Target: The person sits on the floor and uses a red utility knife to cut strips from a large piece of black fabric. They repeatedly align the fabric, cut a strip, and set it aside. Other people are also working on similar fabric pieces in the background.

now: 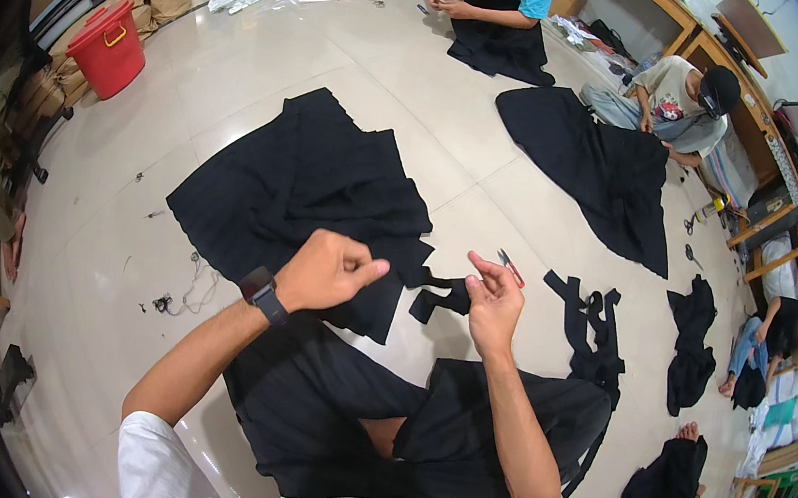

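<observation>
My left hand, with a dark watch on its wrist, is held over the near edge of a large black cloth piece spread on the floor. Its fingers are curled in toward the thumb; whatever they grip is too small or hidden. To its right, my right hand is raised with the fingers bent toward the thumb, and I cannot make out what is between them. A black cloth strip shows beside that thumb. Small red-handled thread snips appear against its fingers; whether held or lying behind is unclear.
Black straps and a narrow black cloth piece lie to the right. Farther off, a person handles another black cloth. Scissors lie near the right wall. A red bucket stands far left; loose threads lie nearer.
</observation>
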The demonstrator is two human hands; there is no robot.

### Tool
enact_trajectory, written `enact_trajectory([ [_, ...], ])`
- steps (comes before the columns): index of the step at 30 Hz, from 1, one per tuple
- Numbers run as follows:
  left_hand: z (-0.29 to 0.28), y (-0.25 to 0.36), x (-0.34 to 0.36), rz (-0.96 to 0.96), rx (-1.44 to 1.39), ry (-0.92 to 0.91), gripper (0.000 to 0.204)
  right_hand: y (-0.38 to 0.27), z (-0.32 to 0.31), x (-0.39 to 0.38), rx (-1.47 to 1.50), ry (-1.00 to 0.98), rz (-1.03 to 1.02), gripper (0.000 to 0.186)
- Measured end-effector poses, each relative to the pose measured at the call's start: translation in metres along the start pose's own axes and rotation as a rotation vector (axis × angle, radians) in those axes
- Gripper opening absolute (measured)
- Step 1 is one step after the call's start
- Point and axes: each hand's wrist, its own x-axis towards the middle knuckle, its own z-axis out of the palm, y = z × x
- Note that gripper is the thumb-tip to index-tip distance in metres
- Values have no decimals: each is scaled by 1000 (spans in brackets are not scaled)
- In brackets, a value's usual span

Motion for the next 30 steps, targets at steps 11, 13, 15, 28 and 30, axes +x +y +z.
enact_trajectory([
  [11,-14,74,101,145,-105,294,39,0,44,-33,315,-189,322,96],
  [13,-31,86,120,155,-7,316,41,0,43,-30,271,-192,344,81],
  [15,-39,104,132,195,8,285,41,-2,44,-22,191,-168,328,68],
  [28,-47,210,167,288,107,166,42,-59,47,47,-185,632,-496,61],
  [30,-44,220,170,302,78,150,42,-68,29,60,-170,567,-462,59],
])
